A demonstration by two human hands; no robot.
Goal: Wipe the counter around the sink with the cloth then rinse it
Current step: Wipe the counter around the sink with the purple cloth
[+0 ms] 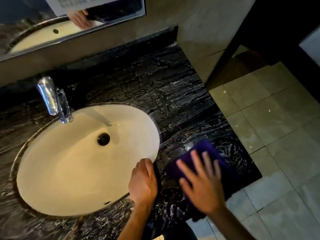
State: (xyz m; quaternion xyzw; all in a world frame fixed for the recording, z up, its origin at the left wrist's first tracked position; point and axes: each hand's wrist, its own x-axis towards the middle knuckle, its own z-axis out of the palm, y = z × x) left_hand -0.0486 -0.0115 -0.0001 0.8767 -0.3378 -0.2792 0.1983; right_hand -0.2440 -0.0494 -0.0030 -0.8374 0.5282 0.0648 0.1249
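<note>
A purple cloth (204, 153) lies on the dark marble counter (164, 87), to the right of the white oval sink (72, 163). My right hand (201, 181) presses flat on the cloth with fingers spread, blurred by motion. At the sink's right rim rests my left hand (142, 182), fingers curled over the edge and holding nothing that I can see. Water runs from the chrome tap (57, 103) into the basin near the black drain (103, 139).
A mirror (52, 28) hangs on the wall behind the counter and reflects the sink and a hand. The counter ends at a tiled wall (199, 32) on the right. Pale floor tiles (277, 135) lie beyond the counter's right edge.
</note>
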